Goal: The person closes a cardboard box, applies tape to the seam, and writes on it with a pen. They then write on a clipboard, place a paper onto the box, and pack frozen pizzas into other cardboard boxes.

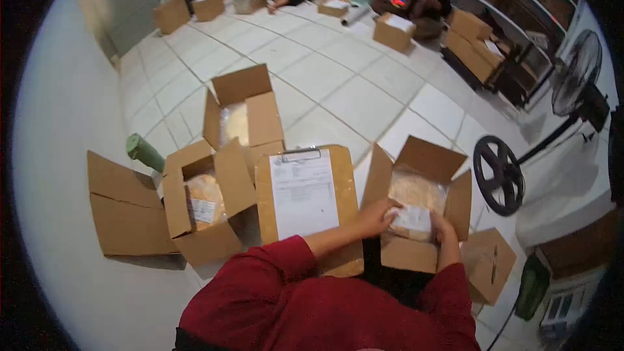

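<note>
An open cardboard box stands in front of me, to the right of the clipboard. Inside it lies a clear plastic package with pale, yellowish contents and a white label on its near part. My left hand reaches across the clipboard and grips the package at the label's left end, thumb on top. At the label's right end, my right hand is closed on the package's side. The undersides of both hands' grips are hidden. The clipboard carries a printed sheet.
Two more open boxes, a near one and a farther one, hold similar packages on the left. A green roll stands behind them. A pen lies on cardboard at right, near a fan. Two people sit among boxes at the back.
</note>
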A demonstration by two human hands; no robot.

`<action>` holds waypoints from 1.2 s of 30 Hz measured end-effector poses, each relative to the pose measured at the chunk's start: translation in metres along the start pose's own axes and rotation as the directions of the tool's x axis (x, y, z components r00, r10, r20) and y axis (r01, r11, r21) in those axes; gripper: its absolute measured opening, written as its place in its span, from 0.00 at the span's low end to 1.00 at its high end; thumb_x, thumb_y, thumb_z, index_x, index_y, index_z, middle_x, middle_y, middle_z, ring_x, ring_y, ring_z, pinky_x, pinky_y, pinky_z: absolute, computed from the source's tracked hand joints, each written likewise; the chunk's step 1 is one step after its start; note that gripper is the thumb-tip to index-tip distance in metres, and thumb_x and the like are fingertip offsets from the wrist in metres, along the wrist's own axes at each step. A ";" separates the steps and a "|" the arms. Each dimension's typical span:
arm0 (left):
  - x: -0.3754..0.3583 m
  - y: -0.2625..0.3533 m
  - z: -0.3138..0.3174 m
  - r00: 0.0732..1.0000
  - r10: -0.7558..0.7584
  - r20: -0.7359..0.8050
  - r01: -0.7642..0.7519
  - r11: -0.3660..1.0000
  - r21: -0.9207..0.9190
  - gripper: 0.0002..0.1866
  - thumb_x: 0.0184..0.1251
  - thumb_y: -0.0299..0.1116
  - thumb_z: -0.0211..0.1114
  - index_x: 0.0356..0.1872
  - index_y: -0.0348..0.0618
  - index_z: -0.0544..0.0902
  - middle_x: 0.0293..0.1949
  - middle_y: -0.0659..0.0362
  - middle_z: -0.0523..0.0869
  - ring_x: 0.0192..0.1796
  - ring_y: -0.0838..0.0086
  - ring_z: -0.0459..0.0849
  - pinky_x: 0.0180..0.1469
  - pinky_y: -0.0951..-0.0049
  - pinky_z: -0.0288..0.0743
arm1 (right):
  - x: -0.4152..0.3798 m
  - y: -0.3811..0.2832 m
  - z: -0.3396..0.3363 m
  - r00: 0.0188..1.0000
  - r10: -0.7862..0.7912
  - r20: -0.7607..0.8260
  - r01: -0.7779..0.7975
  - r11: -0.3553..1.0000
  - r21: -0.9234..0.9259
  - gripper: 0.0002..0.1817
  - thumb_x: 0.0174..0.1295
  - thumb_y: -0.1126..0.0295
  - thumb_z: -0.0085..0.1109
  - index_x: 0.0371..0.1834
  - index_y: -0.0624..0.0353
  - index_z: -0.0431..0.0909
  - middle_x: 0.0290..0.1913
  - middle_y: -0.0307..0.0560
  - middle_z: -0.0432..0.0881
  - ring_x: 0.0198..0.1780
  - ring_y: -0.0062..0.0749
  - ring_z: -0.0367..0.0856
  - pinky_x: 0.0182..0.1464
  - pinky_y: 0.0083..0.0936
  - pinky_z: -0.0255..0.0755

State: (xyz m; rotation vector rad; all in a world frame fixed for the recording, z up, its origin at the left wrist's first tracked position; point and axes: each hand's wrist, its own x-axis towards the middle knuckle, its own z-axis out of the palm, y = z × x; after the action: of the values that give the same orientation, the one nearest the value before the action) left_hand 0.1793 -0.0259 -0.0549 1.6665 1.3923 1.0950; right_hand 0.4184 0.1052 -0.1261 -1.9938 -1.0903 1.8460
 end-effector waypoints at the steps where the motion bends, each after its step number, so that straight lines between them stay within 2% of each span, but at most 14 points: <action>1: -0.003 0.001 -0.002 0.998 0.062 0.034 -0.061 0.998 -0.028 0.14 0.56 0.30 0.52 0.44 0.41 0.71 0.43 0.48 0.72 0.47 0.57 0.71 0.50 0.65 0.64 | 0.033 0.018 -0.012 0.999 -0.019 0.037 0.018 0.999 0.048 0.32 0.55 0.46 0.43 0.51 0.65 0.64 0.49 0.53 0.70 0.47 0.42 0.69 0.47 0.34 0.62; 5: -0.028 0.023 -0.030 0.965 0.262 0.025 -0.263 0.959 0.100 0.17 0.53 0.29 0.54 0.47 0.43 0.70 0.47 0.49 0.70 0.50 0.58 0.69 0.52 0.65 0.62 | -0.039 -0.016 0.007 0.990 0.047 -0.131 -0.078 0.966 -0.245 0.34 0.55 0.46 0.43 0.56 0.64 0.59 0.57 0.52 0.62 0.57 0.42 0.59 0.56 0.36 0.51; 7: -0.055 0.024 -0.068 0.922 0.342 -0.179 -0.231 0.861 0.453 0.21 0.47 0.27 0.56 0.47 0.42 0.69 0.50 0.50 0.67 0.53 0.57 0.64 0.54 0.63 0.60 | -0.052 -0.020 0.006 0.995 0.062 -0.074 -0.074 0.982 -0.175 0.34 0.55 0.47 0.43 0.55 0.65 0.60 0.56 0.52 0.62 0.56 0.41 0.60 0.56 0.33 0.52; 10: -0.127 -0.002 -0.125 0.737 0.212 -0.642 0.344 0.700 0.626 0.23 0.46 0.29 0.58 0.47 0.39 0.66 0.48 0.50 0.67 0.53 0.60 0.63 0.53 0.67 0.58 | -0.002 0.007 -0.016 0.999 -0.027 0.020 0.030 0.980 -0.195 0.33 0.56 0.48 0.43 0.55 0.66 0.60 0.56 0.51 0.63 0.56 0.38 0.60 0.57 0.27 0.51; 13: -0.188 -0.024 -0.150 0.483 0.174 -0.858 0.664 0.566 0.489 0.24 0.47 0.31 0.60 0.47 0.37 0.64 0.45 0.52 0.68 0.51 0.65 0.65 0.48 0.71 0.62 | -0.018 0.000 -0.001 0.996 -0.082 0.029 0.083 0.996 -0.017 0.28 0.57 0.50 0.43 0.51 0.65 0.65 0.52 0.48 0.68 0.52 0.36 0.65 0.56 0.27 0.53; 14: -0.204 -0.027 -0.147 0.255 -0.271 -0.928 0.706 0.708 -0.012 0.22 0.49 0.32 0.59 0.45 0.35 0.65 0.42 0.53 0.69 0.47 0.68 0.68 0.44 0.74 0.64 | -0.009 0.005 -0.003 0.996 -0.074 0.044 0.075 0.997 -0.028 0.28 0.57 0.50 0.43 0.51 0.65 0.65 0.52 0.48 0.68 0.52 0.36 0.65 0.56 0.27 0.53; 15: -0.217 -0.029 -0.141 0.055 -0.685 -0.726 0.611 0.598 -0.519 0.21 0.52 0.34 0.59 0.44 0.33 0.65 0.39 0.55 0.71 0.42 0.71 0.70 0.40 0.76 0.66 | 0.005 0.010 -0.012 0.994 -0.081 0.070 0.082 0.997 -0.005 0.28 0.57 0.50 0.44 0.50 0.65 0.65 0.50 0.48 0.70 0.51 0.36 0.66 0.56 0.26 0.53; 16: -0.228 -0.043 -0.133 0.041 -0.684 -0.728 0.611 0.594 -0.524 0.21 0.52 0.34 0.59 0.44 0.33 0.65 0.39 0.55 0.71 0.42 0.71 0.70 0.40 0.76 0.66 | 0.005 0.008 -0.011 0.991 -0.092 0.094 0.091 0.996 0.021 0.28 0.57 0.51 0.44 0.49 0.65 0.66 0.49 0.47 0.71 0.50 0.36 0.67 0.56 0.26 0.54; 18: -0.242 -0.077 -0.121 0.555 -0.824 -0.115 0.361 0.363 -0.859 0.18 0.55 0.35 0.57 0.41 0.31 0.66 0.33 0.56 0.74 0.36 0.74 0.73 0.33 0.77 0.67 | 0.005 0.011 -0.012 0.987 -0.096 0.129 0.080 0.989 0.124 0.28 0.55 0.51 0.47 0.48 0.65 0.67 0.48 0.48 0.72 0.50 0.36 0.67 0.55 0.27 0.55; 19: -0.237 -0.075 -0.120 0.449 -0.851 -0.274 0.372 0.456 -0.808 0.15 0.56 0.31 0.54 0.42 0.33 0.66 0.33 0.54 0.75 0.35 0.72 0.74 0.34 0.76 0.69 | 0.013 0.014 -0.018 0.991 -0.090 0.098 0.084 0.994 0.063 0.28 0.55 0.51 0.48 0.48 0.64 0.67 0.47 0.48 0.72 0.49 0.37 0.68 0.54 0.29 0.56; 24: -0.196 -0.032 -0.177 0.435 -0.680 -0.591 0.131 0.697 -0.705 0.14 0.57 0.27 0.51 0.44 0.33 0.65 0.36 0.52 0.75 0.36 0.69 0.76 0.38 0.72 0.72 | 0.025 0.026 -0.032 0.975 -0.205 0.087 0.196 0.975 0.108 0.29 0.52 0.51 0.52 0.48 0.65 0.66 0.46 0.51 0.72 0.47 0.41 0.70 0.50 0.34 0.61; 32: -0.192 -0.168 -0.285 0.274 -0.511 -0.815 0.634 0.733 -0.247 0.18 0.51 0.28 0.56 0.44 0.33 0.70 0.37 0.47 0.77 0.38 0.62 0.77 0.38 0.68 0.71 | -0.012 0.006 -0.019 0.966 -0.246 -0.079 0.249 0.968 0.023 0.28 0.50 0.57 0.57 0.48 0.68 0.65 0.45 0.53 0.72 0.44 0.40 0.72 0.45 0.36 0.65; 34: -0.179 -0.168 -0.287 0.252 -0.296 -0.922 0.772 0.635 0.007 0.19 0.46 0.29 0.58 0.44 0.38 0.72 0.38 0.46 0.78 0.40 0.56 0.77 0.42 0.66 0.69 | -0.022 0.004 -0.021 0.914 -0.402 -0.060 0.406 0.908 0.106 0.28 0.46 0.62 0.60 0.46 0.71 0.67 0.40 0.53 0.74 0.38 0.38 0.74 0.40 0.29 0.68; 36: -0.176 -0.182 -0.293 0.214 -0.391 -0.895 0.809 0.584 -0.061 0.22 0.47 0.32 0.59 0.47 0.40 0.70 0.43 0.45 0.74 0.43 0.54 0.74 0.44 0.63 0.68 | -0.073 -0.024 -0.002 0.939 -0.342 0.043 0.307 0.886 0.347 0.28 0.44 0.66 0.61 0.47 0.71 0.65 0.39 0.51 0.75 0.38 0.37 0.75 0.40 0.29 0.68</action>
State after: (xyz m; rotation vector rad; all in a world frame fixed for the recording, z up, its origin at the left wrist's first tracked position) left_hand -0.1733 -0.1678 -0.1309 0.4238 2.8295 1.1384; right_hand 0.4163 0.0760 -0.0545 -1.4416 -0.9833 1.8224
